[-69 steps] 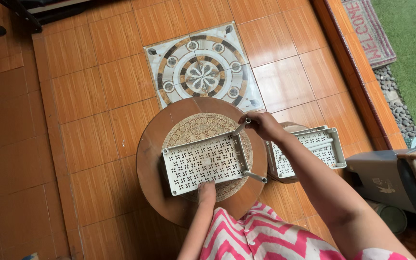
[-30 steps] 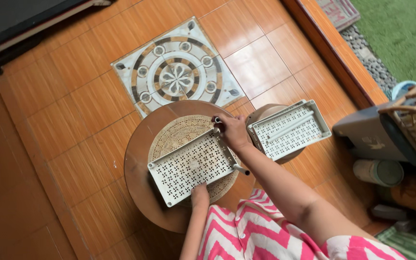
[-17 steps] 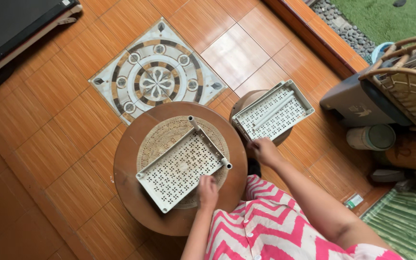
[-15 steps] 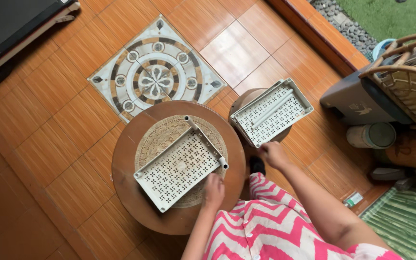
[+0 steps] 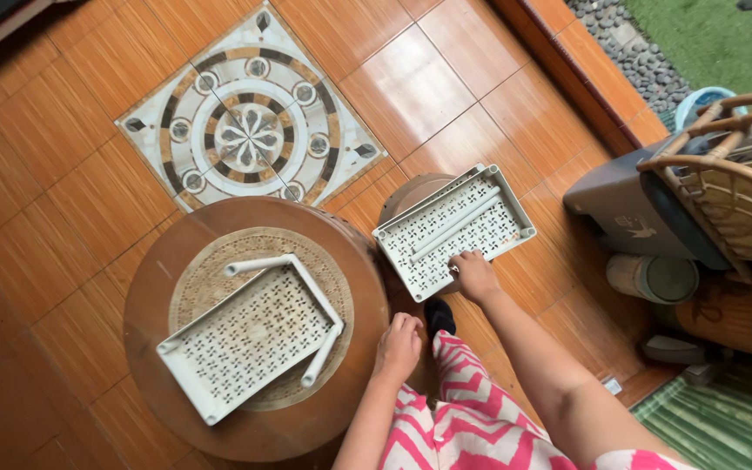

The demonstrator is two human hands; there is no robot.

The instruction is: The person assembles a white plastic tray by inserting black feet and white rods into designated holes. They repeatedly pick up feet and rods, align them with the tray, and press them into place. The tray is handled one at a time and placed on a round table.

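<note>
A white perforated plastic shelf panel (image 5: 250, 335) with white tubes along its far and right edges lies on a round wooden table (image 5: 254, 426) with a woven centre. My left hand (image 5: 398, 344) rests at the table's right rim, fingers curled, holding nothing. A second white perforated shelf panel (image 5: 454, 228) lies on a small round stool (image 5: 411, 193) to the right, with a white tube lying in it. My right hand (image 5: 473, 274) touches the near edge of that second panel.
The floor is orange-brown tile with one patterned decorative tile (image 5: 250, 130) beyond the table. A grey machine (image 5: 633, 213), a wicker chair (image 5: 733, 196) and a cylindrical container (image 5: 654, 277) stand at the right. A green striped mat (image 5: 724, 418) lies at the bottom right.
My right hand left the panel on the table and moved right to the second panel on the stool. My left hand slid off the first panel to the table's rim. The camera view shifted.
</note>
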